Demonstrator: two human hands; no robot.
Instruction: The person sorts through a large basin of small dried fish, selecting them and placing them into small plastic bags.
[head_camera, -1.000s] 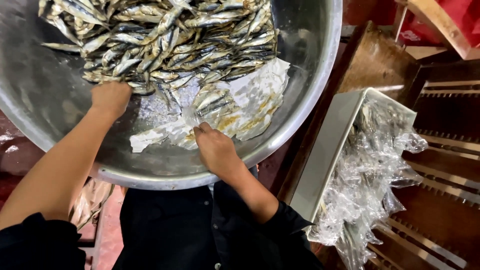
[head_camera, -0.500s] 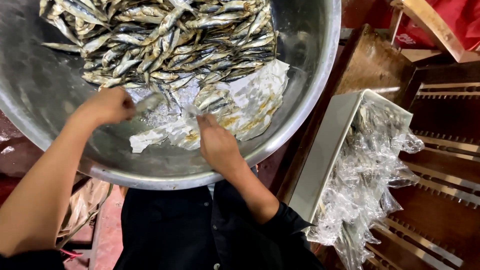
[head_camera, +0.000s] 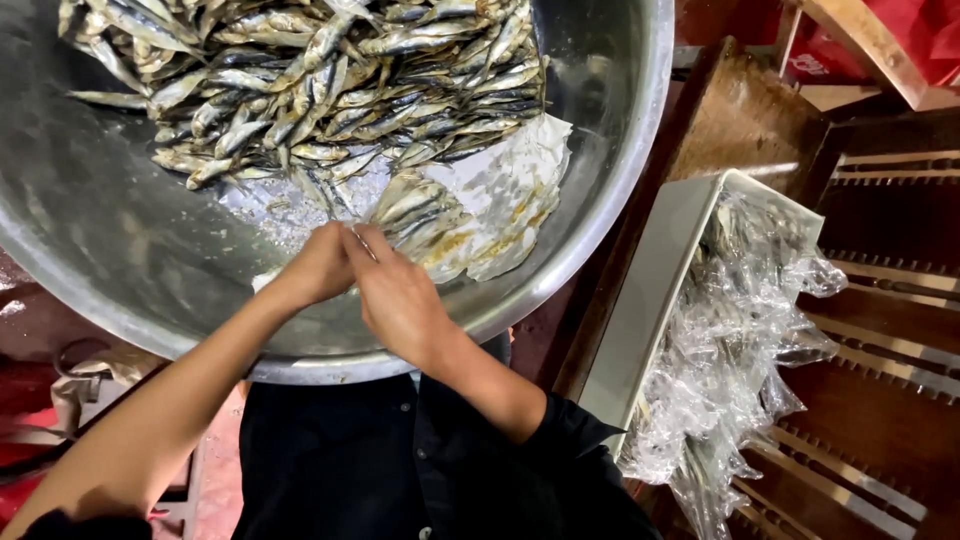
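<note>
My left hand (head_camera: 318, 268) and right hand (head_camera: 398, 295) pressed together over the metal basin (head_camera: 90, 250), fingertips pinching one small silver fish (head_camera: 335, 195), fish heap (head_camera: 300, 80) far, plastic-lined tray (head_camera: 650, 290) right

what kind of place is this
Probably a small fish-processing or drying workshop: a big metal basin heaped with small silvery fish, and a white tray of fish under clear plastic.
</note>
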